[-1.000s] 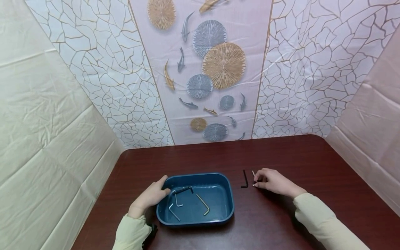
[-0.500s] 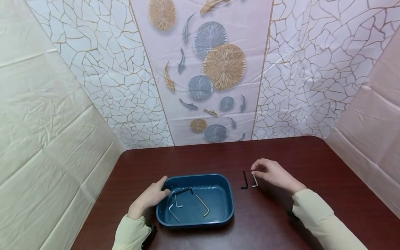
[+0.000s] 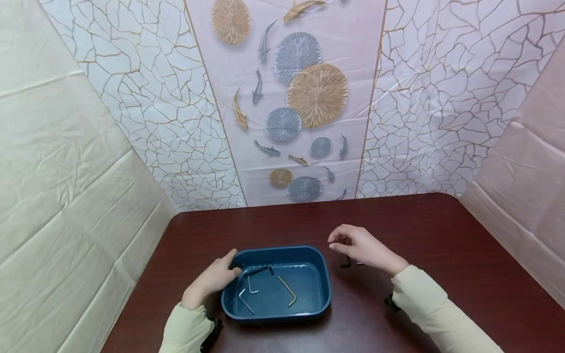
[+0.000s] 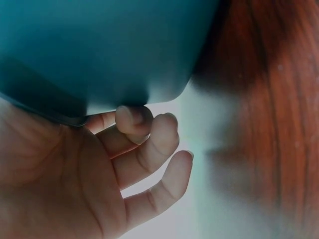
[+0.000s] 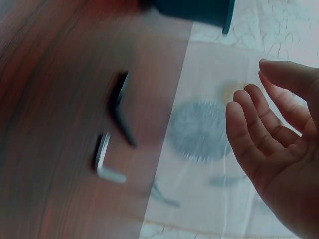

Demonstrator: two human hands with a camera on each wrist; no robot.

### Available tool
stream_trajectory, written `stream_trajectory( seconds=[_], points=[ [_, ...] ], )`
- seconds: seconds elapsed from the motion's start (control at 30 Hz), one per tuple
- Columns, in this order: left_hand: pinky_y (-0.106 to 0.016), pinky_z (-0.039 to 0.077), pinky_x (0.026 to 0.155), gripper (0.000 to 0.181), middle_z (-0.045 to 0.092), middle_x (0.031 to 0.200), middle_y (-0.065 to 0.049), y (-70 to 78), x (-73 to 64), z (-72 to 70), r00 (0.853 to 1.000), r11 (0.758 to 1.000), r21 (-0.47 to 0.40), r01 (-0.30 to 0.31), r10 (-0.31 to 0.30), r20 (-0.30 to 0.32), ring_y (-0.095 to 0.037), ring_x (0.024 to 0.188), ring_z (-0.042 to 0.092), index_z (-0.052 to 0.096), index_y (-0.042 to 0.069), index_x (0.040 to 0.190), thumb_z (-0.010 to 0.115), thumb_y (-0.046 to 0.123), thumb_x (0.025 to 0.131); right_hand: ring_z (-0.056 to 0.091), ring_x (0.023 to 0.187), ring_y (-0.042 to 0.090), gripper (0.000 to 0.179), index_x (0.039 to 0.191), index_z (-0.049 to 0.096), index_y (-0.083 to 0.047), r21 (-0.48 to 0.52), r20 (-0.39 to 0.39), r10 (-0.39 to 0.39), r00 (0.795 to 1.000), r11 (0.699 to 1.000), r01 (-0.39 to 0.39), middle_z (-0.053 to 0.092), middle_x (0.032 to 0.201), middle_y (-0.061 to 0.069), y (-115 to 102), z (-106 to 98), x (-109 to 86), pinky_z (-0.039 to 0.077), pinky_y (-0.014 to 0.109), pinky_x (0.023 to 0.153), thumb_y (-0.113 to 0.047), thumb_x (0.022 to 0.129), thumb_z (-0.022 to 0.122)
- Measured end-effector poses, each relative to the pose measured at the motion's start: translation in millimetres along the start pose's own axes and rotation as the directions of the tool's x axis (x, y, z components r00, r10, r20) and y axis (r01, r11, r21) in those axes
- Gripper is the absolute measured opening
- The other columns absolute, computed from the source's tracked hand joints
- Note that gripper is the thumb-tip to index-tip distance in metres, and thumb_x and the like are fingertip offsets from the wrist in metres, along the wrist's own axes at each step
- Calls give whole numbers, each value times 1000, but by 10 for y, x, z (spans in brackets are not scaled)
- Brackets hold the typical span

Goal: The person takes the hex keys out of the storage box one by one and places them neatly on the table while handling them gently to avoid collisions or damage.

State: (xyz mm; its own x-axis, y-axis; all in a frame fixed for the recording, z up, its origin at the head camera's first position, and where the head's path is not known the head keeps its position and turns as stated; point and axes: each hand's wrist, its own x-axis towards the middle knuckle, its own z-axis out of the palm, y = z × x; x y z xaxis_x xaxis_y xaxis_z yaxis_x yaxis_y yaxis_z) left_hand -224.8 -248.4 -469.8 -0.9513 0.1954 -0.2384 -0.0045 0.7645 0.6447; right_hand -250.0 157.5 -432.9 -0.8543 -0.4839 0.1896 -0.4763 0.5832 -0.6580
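My left hand (image 3: 211, 278) grips the left rim of a blue plastic tray (image 3: 278, 318), thumb over the edge. In the left wrist view its curled fingers (image 4: 164, 134) lie against the tray's outer wall. Inside the tray are a black hex key (image 3: 258, 269), two silver ones and a brass-coloured hex key (image 3: 288, 291). My right hand (image 3: 366, 249) hovers right of the tray, fingers loosely bent and holding nothing. Below it on the table lie a black hex key (image 5: 117, 106) and a silver hex key (image 5: 101, 162), both partly hidden by the hand in the head view.
The dark red wooden table (image 3: 397, 215) ends at a patterned cloth backdrop (image 3: 304, 122). Pale cloth walls (image 3: 88, 196) close in both sides. The tray's right wall stands just left of the right hand.
My right hand has let go of the silver hex key, leaving it beside the black one, then risen and moved left toward the tray. The left hand and tray have stayed in place.
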Motion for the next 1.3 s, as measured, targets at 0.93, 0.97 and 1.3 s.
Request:
stream_trajectory(
  seconds=[0.93, 0.97, 1.3],
  points=[
    [-59, 42, 104, 66, 44, 151, -23, -24, 51, -15, 1000, 1000, 24, 5, -5, -10, -37, 131, 50, 27, -1, 157, 55, 18, 100, 66, 87, 12, 27, 119, 70, -4, 12, 318, -89, 944, 996, 90, 68, 117, 10, -478, 532, 362, 55, 26, 71, -15, 95, 70],
    [-59, 41, 105, 66, 44, 152, -24, -24, 54, -16, 1000, 1000, 25, 5, -5, -10, -37, 132, 50, 27, -1, 157, 55, 18, 100, 66, 86, 11, 27, 119, 71, -3, 10, 330, -82, 940, 996, 84, 68, 116, 10, -477, 550, 369, 55, 26, 70, -15, 95, 71],
    [-60, 41, 105, 67, 44, 151, -24, -27, 42, 17, 1000, 1000, 21, 11, -11, -14, -38, 132, 49, 28, -2, 157, 56, 18, 100, 62, 81, 7, 23, 111, 74, -2, -79, 405, -56, 913, 992, 96, 71, 104, 5, -516, 684, 410, 53, 28, 71, -14, 92, 74]
  ],
)
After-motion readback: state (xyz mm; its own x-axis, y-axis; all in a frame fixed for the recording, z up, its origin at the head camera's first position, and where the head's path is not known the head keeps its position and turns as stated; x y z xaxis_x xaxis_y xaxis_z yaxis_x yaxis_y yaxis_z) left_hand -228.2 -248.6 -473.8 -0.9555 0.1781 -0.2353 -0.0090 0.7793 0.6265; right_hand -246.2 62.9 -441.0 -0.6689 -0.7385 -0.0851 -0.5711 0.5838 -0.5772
